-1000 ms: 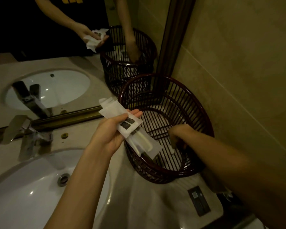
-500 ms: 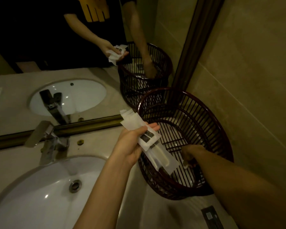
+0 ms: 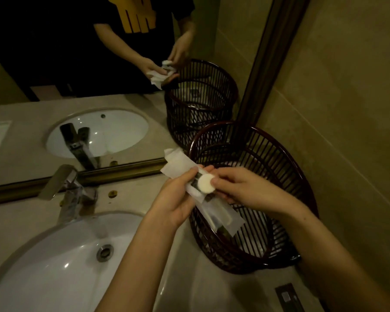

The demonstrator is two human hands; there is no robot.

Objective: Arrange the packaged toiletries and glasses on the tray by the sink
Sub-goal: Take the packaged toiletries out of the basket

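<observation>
Gripping long white packets (image 3: 214, 212) in your left hand (image 3: 178, 199), your right hand (image 3: 241, 190) pinching a round white disc (image 3: 205, 186) against them, above the basket (image 3: 302, 199).

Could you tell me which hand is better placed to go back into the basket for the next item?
Right, probably. The right hand sits above the basket, pinching only a small white disc; the left hand is full, clutching white packets.

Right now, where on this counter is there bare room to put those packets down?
Bare beige counter lies between the white sink basin and the dark slatted basket. The strip behind the chrome tap is narrower. Both hands crowd the basket's mouth.
</observation>
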